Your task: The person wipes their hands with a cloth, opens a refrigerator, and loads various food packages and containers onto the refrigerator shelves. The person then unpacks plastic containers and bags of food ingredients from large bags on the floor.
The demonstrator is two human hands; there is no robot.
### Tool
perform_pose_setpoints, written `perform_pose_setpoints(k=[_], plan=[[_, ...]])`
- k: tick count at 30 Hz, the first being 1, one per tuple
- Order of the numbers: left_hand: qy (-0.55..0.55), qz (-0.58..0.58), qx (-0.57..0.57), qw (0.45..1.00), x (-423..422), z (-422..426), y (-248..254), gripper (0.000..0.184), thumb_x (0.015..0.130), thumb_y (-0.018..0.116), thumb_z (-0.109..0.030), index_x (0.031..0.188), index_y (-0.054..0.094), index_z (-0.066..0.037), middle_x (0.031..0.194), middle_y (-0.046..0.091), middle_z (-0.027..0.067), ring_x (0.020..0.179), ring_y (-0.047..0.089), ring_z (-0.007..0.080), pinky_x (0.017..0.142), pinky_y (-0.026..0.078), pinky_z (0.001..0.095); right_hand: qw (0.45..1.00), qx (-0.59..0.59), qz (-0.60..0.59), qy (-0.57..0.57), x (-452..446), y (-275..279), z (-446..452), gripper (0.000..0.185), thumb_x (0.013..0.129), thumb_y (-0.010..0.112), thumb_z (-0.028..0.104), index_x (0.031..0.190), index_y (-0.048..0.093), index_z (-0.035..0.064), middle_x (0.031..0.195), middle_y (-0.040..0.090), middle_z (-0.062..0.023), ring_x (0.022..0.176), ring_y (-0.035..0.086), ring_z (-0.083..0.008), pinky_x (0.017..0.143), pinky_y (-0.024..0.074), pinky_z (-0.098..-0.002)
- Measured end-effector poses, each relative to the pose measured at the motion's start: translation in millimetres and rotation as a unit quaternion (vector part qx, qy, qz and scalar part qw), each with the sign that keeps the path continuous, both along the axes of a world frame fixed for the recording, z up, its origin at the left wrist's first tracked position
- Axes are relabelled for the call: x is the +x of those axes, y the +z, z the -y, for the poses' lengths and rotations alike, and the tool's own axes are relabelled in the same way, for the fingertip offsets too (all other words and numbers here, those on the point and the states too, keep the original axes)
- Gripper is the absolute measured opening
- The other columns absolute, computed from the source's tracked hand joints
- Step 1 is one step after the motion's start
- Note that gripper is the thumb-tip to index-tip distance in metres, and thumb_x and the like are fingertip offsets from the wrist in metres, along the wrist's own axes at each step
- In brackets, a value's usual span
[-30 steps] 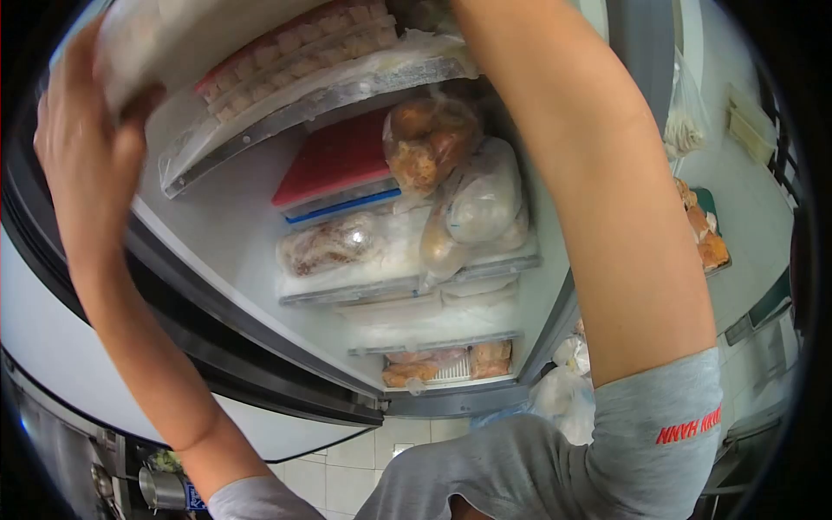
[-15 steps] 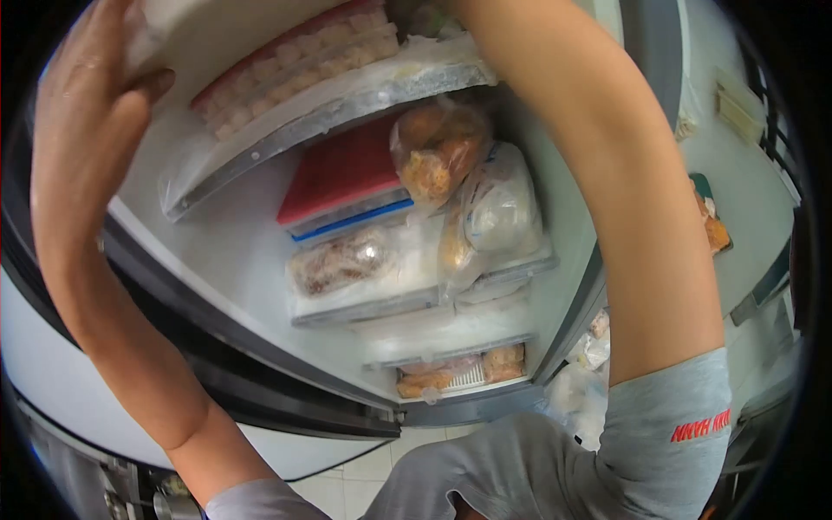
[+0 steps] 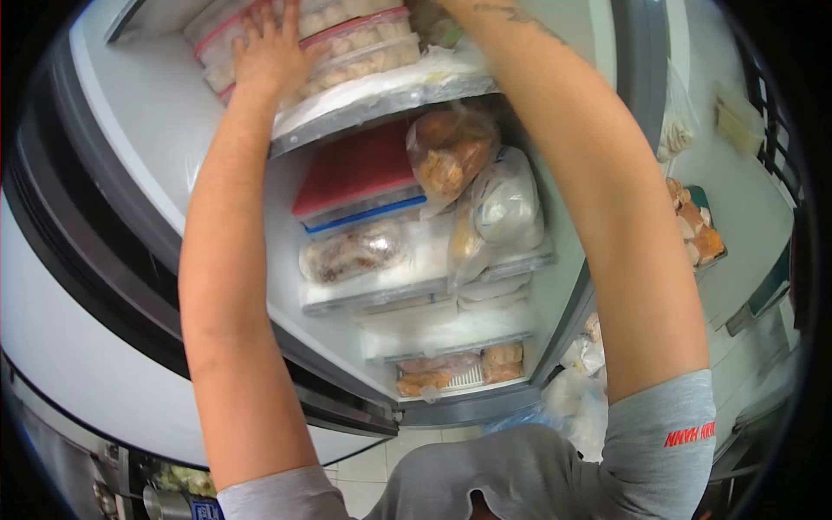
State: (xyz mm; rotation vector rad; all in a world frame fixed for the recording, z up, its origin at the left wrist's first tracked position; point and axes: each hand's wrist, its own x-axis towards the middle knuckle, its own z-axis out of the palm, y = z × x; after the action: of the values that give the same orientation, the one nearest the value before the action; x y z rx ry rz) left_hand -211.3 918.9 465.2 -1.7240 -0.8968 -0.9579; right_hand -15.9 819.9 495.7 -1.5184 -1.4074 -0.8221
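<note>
Frosty shelf (image 3: 381, 108) sits below the left hand (image 3: 273, 62), fingers spread apart against stacked tubs (image 3: 368, 42), likely stiff, heavy and slippery, best held at 2 opposite sides; the unseen right hand's grip I cannot tell.

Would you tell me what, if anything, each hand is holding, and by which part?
The left hand is spread over the front of clear plastic red-lidded containers; whether it grips cannot be told. The right hand is out of view.

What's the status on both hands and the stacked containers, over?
Left hand spread against the stacked containers, upper shelf. Right hand out of view past the top edge. Something green, partly hidden, beside the stack.
</note>
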Motion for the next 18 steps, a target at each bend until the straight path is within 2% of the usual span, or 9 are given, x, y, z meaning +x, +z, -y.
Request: perform_pose_setpoints(k=[1,2,8,11,13,14,15,17,18], plan=[[0.024,-0.007,0.070,0.997,2,-14,-2,0.073,0.079,0.044,-0.054,0.137,0.014,-0.022,0.140,0.017,0.0156,0.128,0.018,0.0363,0.098,0.025,0.0484,1.000,-0.010,0.000,-0.004,0,-3,1,0.045,0.073,0.055,0.020,0.111,0.049,-0.0026,0.107,0.052,-0.0266,0.102,0.050,-0.0369,0.088,0.0395,-0.0389],[0.025,-0.035,-0.003,0.999,-1,-20,2,0.078,0.079,0.037,-0.061,0.138,0.002,-0.024,0.143,-0.001,0.0142,0.129,0.004,0.0417,0.098,0.021,0.0541,1.000,-0.021,0.000,-0.010,-1,-6,2,0.046,0.073,0.054,0.020,0.112,0.049,-0.0027,0.108,0.051,-0.0266,0.102,0.050,-0.0369,0.088,0.0394,-0.0389],[-0.003,-0.028,-0.004,1.000,-1,-32,3,0.078,0.078,0.038,-0.062,0.137,0.001,-0.026,0.142,-0.003,0.0152,0.129,0.005,0.0413,0.099,0.021,0.0528,0.997,-0.075,-0.011,-0.025,-1,-27,12,0.048,0.073,0.052,0.021,0.115,0.047,-0.0029,0.110,0.051,-0.0270,0.104,0.049,-0.0370,0.089,0.0387,-0.0386],[0.051,-0.026,-0.059,0.997,5,-14,5,0.079,0.079,0.040,-0.058,0.138,0.001,-0.023,0.142,-0.002,0.0174,0.129,0.002,0.0414,0.101,0.018,0.0486,0.998,-0.062,-0.028,0.015,-5,-37,29,0.052,0.074,0.053,0.021,0.120,0.043,-0.0010,0.115,0.047,-0.0251,0.107,0.046,-0.0381,0.091,0.0374,-0.0386],[0.077,-0.043,-0.122,0.989,4,-4,11,0.078,0.079,0.042,-0.057,0.138,0.004,-0.022,0.142,0.000,0.0191,0.129,0.007,0.0402,0.101,0.018,0.0489,0.997,-0.063,-0.035,0.036,-21,-57,69,0.055,0.076,0.052,0.024,0.125,0.038,0.0022,0.123,0.042,-0.0219,0.112,0.042,-0.0391,0.093,0.0353,-0.0384],[0.086,-0.052,-0.152,0.983,6,0,16,0.078,0.079,0.042,-0.057,0.138,0.005,-0.022,0.141,0.001,0.0200,0.129,0.009,0.0397,0.101,0.018,0.0491,0.995,0.046,0.017,0.086,-23,-79,73,0.044,0.073,0.054,0.017,0.113,0.046,0.0015,0.105,0.049,-0.0192,0.093,0.049,-0.0342,0.080,0.0416,-0.0376],[-0.018,-0.052,-0.181,0.982,6,4,16,0.073,0.080,0.044,-0.053,0.137,0.012,-0.021,0.141,0.006,0.0199,0.128,0.014,0.0387,0.100,0.020,0.0490,0.977,0.150,0.071,0.132,-24,-102,77,0.032,0.071,0.057,0.009,0.102,0.054,0.0008,0.086,0.056,-0.0165,0.073,0.057,-0.0294,0.068,0.0479,-0.0368],[-0.226,-0.063,-0.243,0.941,5,24,3,0.063,0.082,0.046,-0.045,0.134,0.025,-0.018,0.139,0.017,0.0196,0.126,0.024,0.0369,0.099,0.023,0.0488,0.947,0.182,0.150,0.220,-32,-143,132,0.025,0.077,0.055,0.012,0.101,0.054,0.0012,0.084,0.058,-0.0123,0.084,0.057,-0.0259,0.076,0.0451,-0.0345],[-0.341,-0.046,-0.176,0.922,7,60,-21,0.053,0.083,0.047,-0.039,0.129,0.034,-0.016,0.134,0.027,0.0181,0.122,0.031,0.0346,0.097,0.026,0.0469,0.947,0.100,0.132,0.275,-31,-169,162,0.026,0.078,0.055,0.013,0.103,0.055,0.0033,0.087,0.058,-0.0122,0.087,0.056,-0.0254,0.079,0.0438,-0.0343]])
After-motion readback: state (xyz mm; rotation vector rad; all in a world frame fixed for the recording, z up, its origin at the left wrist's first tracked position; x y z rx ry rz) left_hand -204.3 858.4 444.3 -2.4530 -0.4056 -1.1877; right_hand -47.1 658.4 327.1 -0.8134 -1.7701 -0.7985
